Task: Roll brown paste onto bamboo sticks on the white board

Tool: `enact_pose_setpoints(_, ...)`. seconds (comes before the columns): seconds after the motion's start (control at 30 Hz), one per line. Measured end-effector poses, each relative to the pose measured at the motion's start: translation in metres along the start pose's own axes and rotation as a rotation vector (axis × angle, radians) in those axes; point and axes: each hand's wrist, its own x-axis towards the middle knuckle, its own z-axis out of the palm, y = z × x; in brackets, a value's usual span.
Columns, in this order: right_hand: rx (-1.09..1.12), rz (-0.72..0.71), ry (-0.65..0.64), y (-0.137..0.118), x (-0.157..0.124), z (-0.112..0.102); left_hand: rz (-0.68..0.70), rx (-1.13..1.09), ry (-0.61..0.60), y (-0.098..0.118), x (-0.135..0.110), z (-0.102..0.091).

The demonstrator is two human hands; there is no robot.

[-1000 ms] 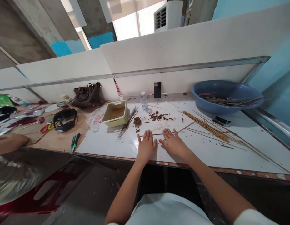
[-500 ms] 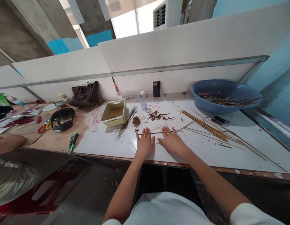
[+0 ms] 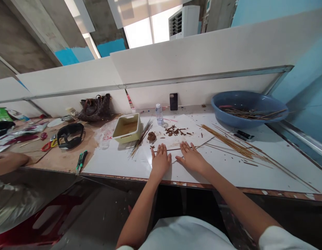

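My left hand (image 3: 160, 160) lies flat, palm down, on the white board near the table's front edge, fingers spread. To its right, my right hand (image 3: 191, 157) rests the same way. A thin dark stick (image 3: 174, 149) runs crosswise under the fingers of both hands. Just beyond the left fingertips sits a brown lump of dough-like material (image 3: 151, 136). A scatter of small brown pieces (image 3: 174, 131) lies past the hands. Left of the lump is a bundle of thin sticks (image 3: 141, 139); tan sticks (image 3: 227, 141) lie to the right of my right hand.
A cream basin of brownish liquid (image 3: 116, 136), a clear bottle (image 3: 159, 114) and a phone (image 3: 174, 101) stand behind. A big blue tub (image 3: 251, 121) holds sticks at right. Green-handled pliers (image 3: 81, 162), scissors (image 3: 49, 145) and another person's arm (image 3: 11, 159) are at left.
The view has tilted slightly, so the whole scene sits a little lower. Both hands stay flat over the stick, with barely any visible movement.
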Motion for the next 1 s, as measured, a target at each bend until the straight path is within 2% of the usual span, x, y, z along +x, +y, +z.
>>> enact_pose_setpoints(0.2,-0.009,-0.070,0.042,0.003,-0.034,0.015,0.047,0.018,0.030,-0.007,-0.033,0.011)
enact_pose_setpoints(0.27,-0.013,-0.061,0.009,0.002,-0.032,0.011,0.059,0.011,0.017,-0.010,-0.030,0.011)
enact_pose_setpoints(0.43,-0.029,0.022,-0.019,-0.004,-0.002,-0.010,0.015,0.009,0.038,-0.008,0.002,0.001)
enact_pose_setpoints(0.5,-0.031,0.021,-0.021,-0.005,-0.005,-0.009,-0.003,-0.005,0.061,-0.006,-0.002,0.004)
enact_pose_setpoints(0.67,-0.028,-0.018,0.035,-0.003,-0.034,0.010,-0.009,-0.040,0.093,-0.007,-0.034,0.016)
enact_pose_setpoints(0.73,-0.032,-0.019,0.021,-0.001,-0.031,0.008,-0.013,-0.050,0.063,-0.008,-0.032,0.013)
enact_pose_setpoints(0.9,-0.018,0.016,-0.019,0.002,-0.003,-0.008,-0.031,-0.058,-0.007,-0.006,-0.003,-0.004)
enact_pose_setpoints(1.0,-0.020,-0.011,0.029,0.005,-0.013,-0.001,-0.035,-0.063,-0.015,-0.007,-0.014,-0.003)
